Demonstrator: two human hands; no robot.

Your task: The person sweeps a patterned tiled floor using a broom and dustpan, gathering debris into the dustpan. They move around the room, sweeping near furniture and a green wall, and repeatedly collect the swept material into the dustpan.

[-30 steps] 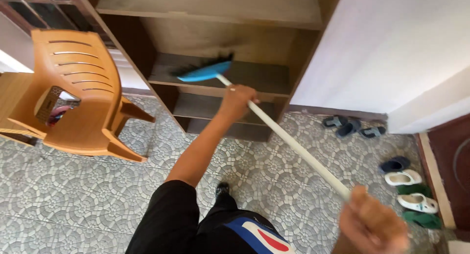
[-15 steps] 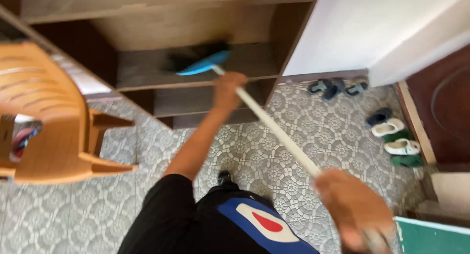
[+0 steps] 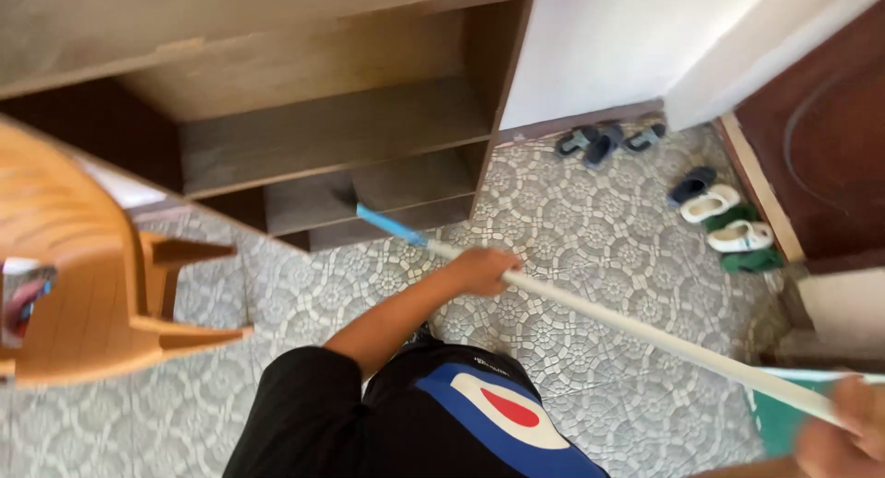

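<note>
Head view, looking down past my black shirt: my right hand (image 3: 843, 432) sits at the lower right edge of the frame, blurred, wrapped around the far end of the broom's pale handle (image 3: 645, 335). I cannot make out the fingers there, only that the pole runs into the fist. Further up the pole my left hand (image 3: 484, 268) is closed around it with the arm stretched forward over the patterned floor tiles (image 3: 590, 229).

From that grip the handle runs on to the blue broom head (image 3: 383, 223), which lies low at the mouth of the wooden shelf unit (image 3: 323, 132), just at the front edge of the bottom shelves. The bristles are in shadow, so I cannot tell whether they touch the board or the tile below it.

I judge the step in hand to be sweeping out the lower shelves — the head is down at that level and angled inward. A next stroke would call for keeping both grips firm and the head flat, so it clears the shelf lip rather than catching on it.

To my left an orange plastic chair (image 3: 83, 284) stands close. Beyond, several pairs of sandals (image 3: 728, 220) lie along the white wall (image 3: 590, 45) and beside a dark red door (image 3: 820, 137).
</note>
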